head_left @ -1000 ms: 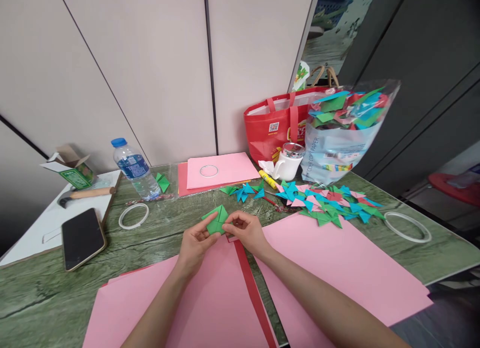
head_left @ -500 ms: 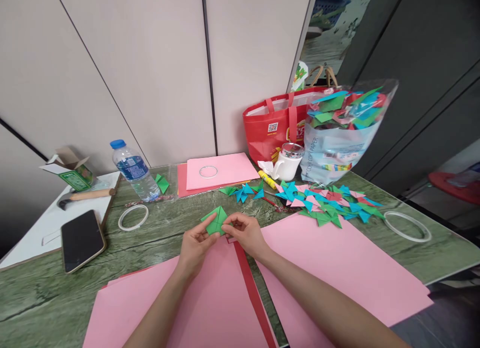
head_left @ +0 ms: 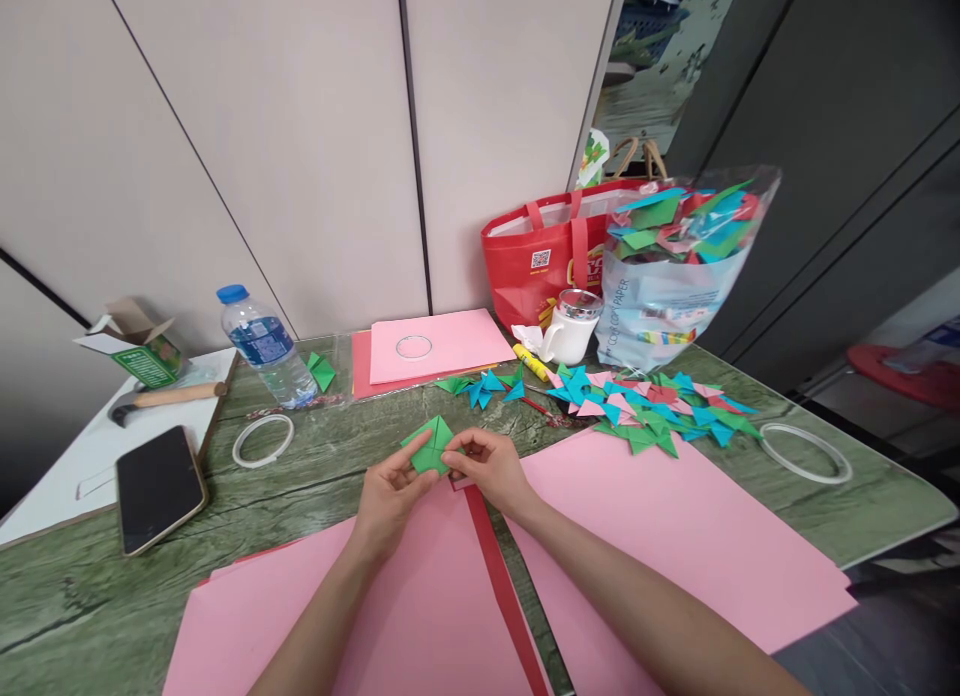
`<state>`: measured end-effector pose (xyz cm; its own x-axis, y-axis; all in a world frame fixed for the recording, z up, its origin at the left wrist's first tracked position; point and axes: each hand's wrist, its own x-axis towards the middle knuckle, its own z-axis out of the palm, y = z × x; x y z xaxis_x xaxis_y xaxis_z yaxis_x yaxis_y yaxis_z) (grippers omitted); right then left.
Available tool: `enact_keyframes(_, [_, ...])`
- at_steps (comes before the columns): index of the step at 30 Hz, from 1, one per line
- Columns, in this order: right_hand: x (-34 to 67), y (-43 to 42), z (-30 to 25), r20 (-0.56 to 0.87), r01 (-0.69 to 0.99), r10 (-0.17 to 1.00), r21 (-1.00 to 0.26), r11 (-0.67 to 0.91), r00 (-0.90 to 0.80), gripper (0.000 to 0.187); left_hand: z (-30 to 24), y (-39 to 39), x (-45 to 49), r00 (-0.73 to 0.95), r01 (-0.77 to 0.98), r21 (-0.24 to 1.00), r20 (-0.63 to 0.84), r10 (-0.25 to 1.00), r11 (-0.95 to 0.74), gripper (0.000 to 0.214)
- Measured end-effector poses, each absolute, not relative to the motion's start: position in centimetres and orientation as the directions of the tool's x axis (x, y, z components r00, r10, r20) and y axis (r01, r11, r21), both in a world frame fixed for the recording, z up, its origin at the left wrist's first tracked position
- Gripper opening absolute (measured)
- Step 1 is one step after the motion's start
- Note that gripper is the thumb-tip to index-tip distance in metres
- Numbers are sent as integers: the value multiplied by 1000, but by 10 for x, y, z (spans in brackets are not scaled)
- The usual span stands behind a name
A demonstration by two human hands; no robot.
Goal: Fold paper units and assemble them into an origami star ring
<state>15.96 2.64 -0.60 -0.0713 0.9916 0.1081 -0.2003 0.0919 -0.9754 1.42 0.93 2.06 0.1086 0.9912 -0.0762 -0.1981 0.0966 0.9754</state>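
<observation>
Two-handed paper fold, mid-shape

Table (head_left: 75,596) spans the lower frame. Pink sheets (head_left: 675,536) at bottom centre and lower right, under the forearms. Pile (head_left: 652,411) of folded pieces, right of centre. Left hand (head_left: 386,496) and right hand (head_left: 491,468) close together, mid-frame. Left: thumb and fingers closed on the left side of the green piece (head_left: 433,451). Right: thumb and forefinger pinched at its right corner. Piece is mid-frame, crossed creases showing. Step looks like setting or pressing a fold; can't tell which. Next move probably calls for a steady left grip and precise right fingertips on the corner.
</observation>
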Motion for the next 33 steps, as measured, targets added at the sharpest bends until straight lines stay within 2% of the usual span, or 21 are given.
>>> enact_keyframes(4, [161, 28, -6, 45, -251, 993, -968, 18, -105, 20, 19, 9, 13, 79, -133, 989, -48, 996, 59, 58])
enact_keyframes(13, [171, 34, 1, 68, -262, 983, -965, 21, -172, 23, 11, 9, 9, 68, 35, 999, 11, 998, -14, 35])
enact_keyframes(18, [174, 33, 5, 75, -297, 956, -955, -13, -282, 25, 9, 12, 6, 50, -108, 994, -7, 999, 12, 41])
enact_keyframes(23, [173, 32, 4, 40, -312, 968, -949, -40, -247, 26, 14, 12, 7, 105, -234, 971, -12, 994, 37, 56])
enact_keyframes(29, [172, 33, 0, 2, -325, 982, -944, -60, -187, 18, 15, 10, 8, 161, -130, 991, -2, 987, 23, 55])
enact_keyframes(33, [171, 32, 1, -26, -337, 983, -938, -87, -181, 15, 13, 10, 7, 133, -43, 999, 10, 991, -5, 51])
